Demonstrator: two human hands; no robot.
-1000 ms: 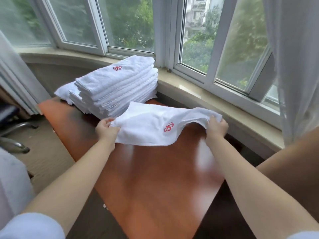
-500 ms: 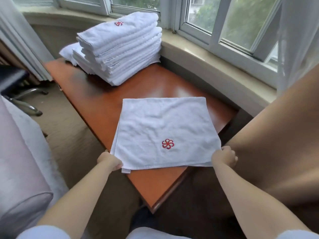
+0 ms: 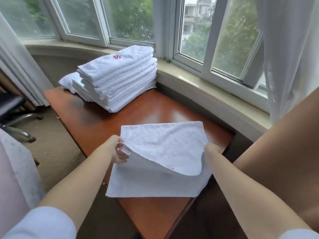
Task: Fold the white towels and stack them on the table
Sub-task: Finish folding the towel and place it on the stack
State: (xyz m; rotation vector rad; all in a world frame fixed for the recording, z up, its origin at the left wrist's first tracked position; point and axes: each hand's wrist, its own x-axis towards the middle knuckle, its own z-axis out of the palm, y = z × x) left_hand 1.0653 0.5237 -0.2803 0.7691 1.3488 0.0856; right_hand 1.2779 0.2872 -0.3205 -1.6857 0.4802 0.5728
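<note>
Left hand [image 3: 119,150] and right hand [image 3: 211,150] each grip a side of a half-folded white terry towel [image 3: 162,149] on the glossy reddish-brown wooden counter [image 3: 146,111], near a stack of folded white towels [image 3: 117,80].

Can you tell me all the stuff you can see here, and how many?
towel being folded: one, white, near end of the table, partly folded over
stack of folded towels: one pile, white, far end of the table
table: one, reddish-brown wood, beside the window sill
windows: several panes, white frames, behind the table
curtains: white, at both sides
chair: one, black, left
left hand: grips towel's left edge
right hand: grips towel's right edge
</note>
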